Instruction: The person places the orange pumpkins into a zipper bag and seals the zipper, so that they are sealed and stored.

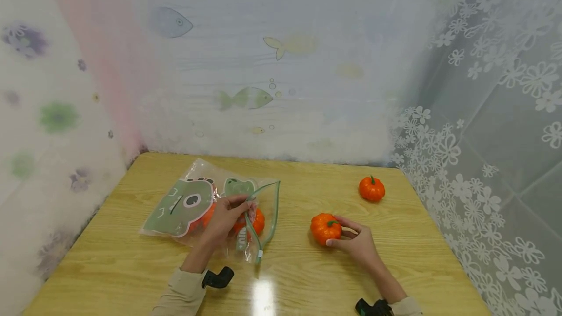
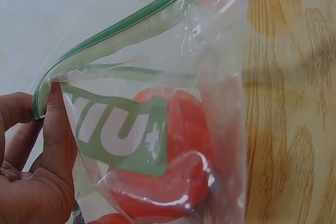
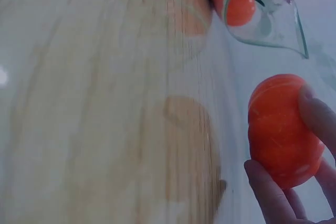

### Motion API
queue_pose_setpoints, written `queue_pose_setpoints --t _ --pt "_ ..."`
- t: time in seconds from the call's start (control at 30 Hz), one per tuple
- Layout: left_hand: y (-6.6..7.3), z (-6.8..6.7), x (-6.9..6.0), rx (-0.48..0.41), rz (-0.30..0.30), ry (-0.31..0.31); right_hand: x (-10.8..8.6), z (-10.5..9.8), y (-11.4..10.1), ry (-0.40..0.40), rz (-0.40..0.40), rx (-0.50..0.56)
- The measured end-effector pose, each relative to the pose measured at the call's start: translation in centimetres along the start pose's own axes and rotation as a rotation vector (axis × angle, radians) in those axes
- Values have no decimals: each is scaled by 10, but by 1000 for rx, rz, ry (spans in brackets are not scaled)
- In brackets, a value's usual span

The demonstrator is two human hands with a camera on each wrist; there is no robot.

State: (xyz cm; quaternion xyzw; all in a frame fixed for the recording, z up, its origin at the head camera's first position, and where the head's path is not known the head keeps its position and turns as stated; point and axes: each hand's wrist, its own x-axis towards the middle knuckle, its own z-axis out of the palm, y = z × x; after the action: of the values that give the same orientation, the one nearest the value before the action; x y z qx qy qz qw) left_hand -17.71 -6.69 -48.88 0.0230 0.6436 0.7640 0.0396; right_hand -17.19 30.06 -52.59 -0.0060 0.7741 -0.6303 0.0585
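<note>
One pumpkin (image 1: 324,227) sits in your right grip (image 1: 359,246), fingers and thumb curled round it, right of the bag (image 1: 193,204) and apart from it (whether it touches the counter (image 1: 316,282), I cannot tell). Your left grip (image 1: 230,214) pinches the bag's edge at the mouth, which gapes toward your right. At least two bagged pumpkins (image 1: 260,220) show through the plastic, and a loose pumpkin (image 1: 372,189) lies farther back, on the right. You look to be partway through filling the bag, with this one next in. That move calls for a steady left pinch and a low leftward path, clear of the slider (image 1: 260,253).
</note>
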Motion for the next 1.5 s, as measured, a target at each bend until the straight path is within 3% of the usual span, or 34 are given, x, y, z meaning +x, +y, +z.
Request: queue_pose_setpoints --t 0.37,0.7,0.9,1.17,1.5 --pt "-1 -2 0 0 3 -13 -5 17 -4 -127 -17 -43" --pt "-1 -1 0 2 -1 -3 -7 34 -8 -194 -94 -71" --pt "-1 -1 0 -5 16 -20 -8 46 -12 -212 -128 -68" --pt "0 0 -1 -11 -12 -3 -7 60 -23 -231 -140 -69" --pt "-2 1 -1 -27 -7 -13 -5 77 -38 -245 -197 -92"
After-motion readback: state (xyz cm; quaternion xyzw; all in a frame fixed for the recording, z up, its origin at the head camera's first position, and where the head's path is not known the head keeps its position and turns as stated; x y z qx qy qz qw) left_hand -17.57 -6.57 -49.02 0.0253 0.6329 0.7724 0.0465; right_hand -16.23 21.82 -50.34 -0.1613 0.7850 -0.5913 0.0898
